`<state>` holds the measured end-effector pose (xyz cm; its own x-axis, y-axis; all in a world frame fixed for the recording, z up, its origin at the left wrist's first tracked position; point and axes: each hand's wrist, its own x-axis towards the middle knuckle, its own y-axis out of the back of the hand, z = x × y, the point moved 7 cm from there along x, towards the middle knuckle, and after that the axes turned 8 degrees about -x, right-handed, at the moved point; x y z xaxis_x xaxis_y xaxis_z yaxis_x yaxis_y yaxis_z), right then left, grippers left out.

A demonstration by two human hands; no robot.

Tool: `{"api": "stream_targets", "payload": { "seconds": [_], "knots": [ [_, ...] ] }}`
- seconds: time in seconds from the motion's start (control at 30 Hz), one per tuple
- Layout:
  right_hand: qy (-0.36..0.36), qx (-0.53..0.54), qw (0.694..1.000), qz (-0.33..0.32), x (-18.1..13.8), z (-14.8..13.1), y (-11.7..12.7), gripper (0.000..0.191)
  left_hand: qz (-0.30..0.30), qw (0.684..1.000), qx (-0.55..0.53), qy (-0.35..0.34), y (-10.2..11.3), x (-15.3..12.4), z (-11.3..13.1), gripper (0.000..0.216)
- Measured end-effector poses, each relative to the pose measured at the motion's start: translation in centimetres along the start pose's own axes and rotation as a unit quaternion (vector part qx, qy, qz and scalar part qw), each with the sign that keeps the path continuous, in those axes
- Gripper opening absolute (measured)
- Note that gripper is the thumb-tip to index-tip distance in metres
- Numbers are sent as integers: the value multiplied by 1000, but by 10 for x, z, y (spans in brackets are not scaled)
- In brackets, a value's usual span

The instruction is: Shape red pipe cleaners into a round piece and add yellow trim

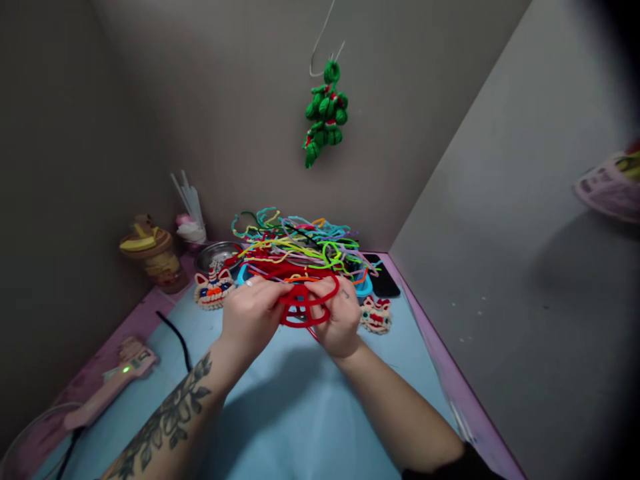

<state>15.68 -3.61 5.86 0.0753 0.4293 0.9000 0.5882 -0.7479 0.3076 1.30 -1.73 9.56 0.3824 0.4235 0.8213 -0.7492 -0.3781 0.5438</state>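
Between my two hands is a red frame (299, 324) bent from pipe cleaners, with curved bars and a loose curved strand on its right side. My left hand (253, 312) pinches its upper left part between thumb and fingers. On the other side, my right hand (341, 317) grips the upper right part, its fingers partly behind the red strands. The frame is held above the blue table mat (295, 413). Just behind my hands lies a heap of colourful pipe cleaners (300, 243) in a blue tray (364, 288), whose front is partly hidden.
Small beast-face figures stand left (215, 290) and right (376, 316) of the tray. At left are a pink glue gun (113, 387) with a green light, a metal bowl (219, 253) and a lidded cup (157, 260). A phone (384, 277) lies right; a green ornament (326, 113) hangs above.
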Motion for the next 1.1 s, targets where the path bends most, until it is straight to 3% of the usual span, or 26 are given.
{"api": "stream_targets", "payload": {
  "seconds": [0.3,0.5,0.63,0.83,1.1],
  "knots": [
    [-53,27,997,-39,6,4,-6,15,-32,999,3,43,-2,2,-7,16],
    [47,139,987,-59,11,-7,0,46,29,998,13,-49,13,2,2,20],
    [35,185,979,-74,14,-14,8,43,39,994,59,-86,20,1,7,22],
    [-45,109,989,-86,21,-19,9,21,20,985,109,-132,20,0,16,26],
    [-41,-10,991,-130,20,-26,4,12,17,982,104,-154,18,-2,22,28]
  ]
}}
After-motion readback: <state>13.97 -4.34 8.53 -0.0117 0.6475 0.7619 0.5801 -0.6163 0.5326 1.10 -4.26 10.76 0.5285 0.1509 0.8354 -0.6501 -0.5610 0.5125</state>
